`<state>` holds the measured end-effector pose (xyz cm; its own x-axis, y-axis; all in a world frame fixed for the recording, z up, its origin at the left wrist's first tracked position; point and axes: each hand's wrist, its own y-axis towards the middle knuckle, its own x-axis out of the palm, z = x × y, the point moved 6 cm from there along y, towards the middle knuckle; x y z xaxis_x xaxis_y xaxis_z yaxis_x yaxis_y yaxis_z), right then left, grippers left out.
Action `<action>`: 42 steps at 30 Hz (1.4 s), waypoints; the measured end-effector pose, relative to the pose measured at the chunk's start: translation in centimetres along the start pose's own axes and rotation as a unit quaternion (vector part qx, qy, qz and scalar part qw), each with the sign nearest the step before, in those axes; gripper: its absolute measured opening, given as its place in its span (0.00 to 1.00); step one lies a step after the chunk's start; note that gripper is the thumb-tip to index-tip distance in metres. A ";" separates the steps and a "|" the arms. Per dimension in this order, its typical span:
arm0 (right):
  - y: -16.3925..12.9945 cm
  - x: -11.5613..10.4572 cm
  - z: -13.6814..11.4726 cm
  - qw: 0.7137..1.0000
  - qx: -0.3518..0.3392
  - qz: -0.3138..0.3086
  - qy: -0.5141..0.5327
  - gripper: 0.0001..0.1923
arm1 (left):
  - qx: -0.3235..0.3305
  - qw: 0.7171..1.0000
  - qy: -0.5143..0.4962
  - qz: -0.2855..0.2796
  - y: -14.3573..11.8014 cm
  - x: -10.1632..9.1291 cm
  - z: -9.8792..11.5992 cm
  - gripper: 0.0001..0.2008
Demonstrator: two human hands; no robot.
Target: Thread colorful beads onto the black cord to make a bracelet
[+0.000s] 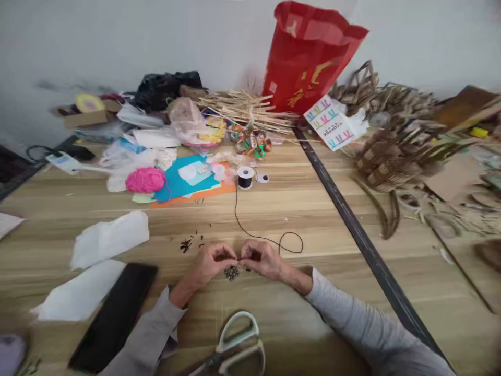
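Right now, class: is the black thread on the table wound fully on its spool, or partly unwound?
Partly unwound. A black strand runs from the spool across the table, looping beside the right hand.

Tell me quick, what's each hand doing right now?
Left hand: closed, pinching the bead cluster.
Right hand: closed, pinching the black cord.

Pale wood-grain surface (pixel 313 209), cluttered: pink yarn ball (pixel 145 180), black thread spool (pixel 245 177), white-handled scissors (pixel 235 347), flat black rectangular case (pixel 113 316), white paper sheets (pixel 109 237).
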<state>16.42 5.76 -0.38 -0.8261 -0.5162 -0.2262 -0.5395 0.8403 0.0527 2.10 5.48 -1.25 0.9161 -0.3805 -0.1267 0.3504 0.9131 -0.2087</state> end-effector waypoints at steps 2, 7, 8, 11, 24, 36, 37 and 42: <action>0.0 0.0 -0.1 1.000 0.000 -0.001 -0.003 0.05 | 0.003 1.000 0.000 0.002 0.0 -0.1 0.0 0.05; -0.1 0.1 0.2 1.000 0.019 -0.006 0.004 0.07 | 0.013 1.000 0.005 0.005 0.0 0.0 0.4 0.05; -0.1 0.2 0.3 1.000 0.022 -0.007 0.006 0.07 | 0.014 1.000 0.007 0.006 0.0 0.0 0.4 0.05; -0.2 0.2 0.3 1.000 0.022 -0.004 0.006 0.07 | 0.020 1.000 0.010 0.008 0.0 -0.1 0.5 0.06; -0.2 0.3 0.6 0.999 0.025 -0.019 0.042 0.05 | 0.027 0.999 0.023 0.009 0.0 -0.2 0.5 0.06; -0.2 0.5 0.8 0.997 0.036 -0.024 0.056 0.05 | 0.018 0.999 0.027 0.016 0.0 -0.2 0.3 0.08; -0.2 0.5 0.7 0.998 0.035 -0.023 0.054 0.05 | 0.018 0.999 0.030 0.016 0.0 -0.2 0.2 0.08; -0.2 0.4 0.5 0.998 0.027 -0.014 0.052 0.09 | 0.029 0.998 0.058 0.003 0.0 -0.2 0.5 0.09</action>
<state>16.28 5.50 -0.97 -0.8245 -0.5518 -0.1255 -0.5557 0.8313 -0.0046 1.98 5.60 -0.75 0.8906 -0.3865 -0.2396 0.3591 0.9210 -0.1508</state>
